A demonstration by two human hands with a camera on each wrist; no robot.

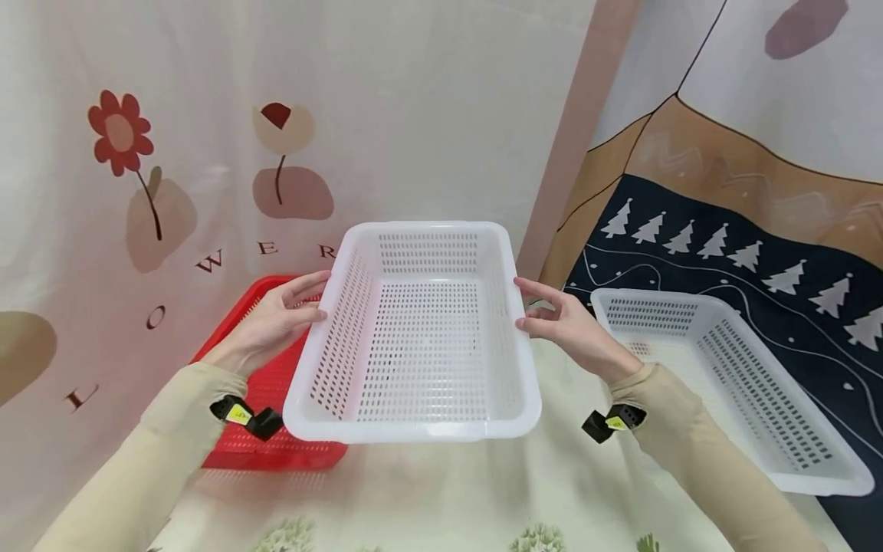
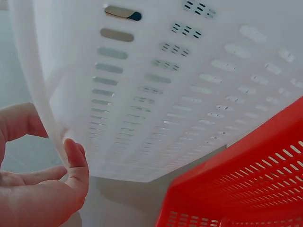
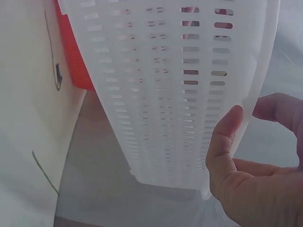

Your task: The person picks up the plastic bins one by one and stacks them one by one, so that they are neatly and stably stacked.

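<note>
A white perforated plastic basket point(image 1: 428, 345) is held up in the middle of the head view, its inside facing me with nothing in it. My left hand point(image 1: 279, 318) pinches its left rim between thumb and fingers. On the opposite side my right hand point(image 1: 562, 326) pinches the right rim the same way. Both wrist views show the slotted outer walls of the white basket point(image 2: 156, 94), with the left thumb and right thumb pressed against the rim. Partly hidden behind the held basket and the left arm is a red basket point(image 1: 276, 391).
Another white basket point(image 1: 745, 391) stands at the right, partly behind the right forearm. A pale cloth with green plant prints point(image 1: 441, 498) covers the table. Printed curtains point(image 1: 428, 115) hang behind, and a dark tree-patterned cloth point(image 1: 759, 264) lies at the right.
</note>
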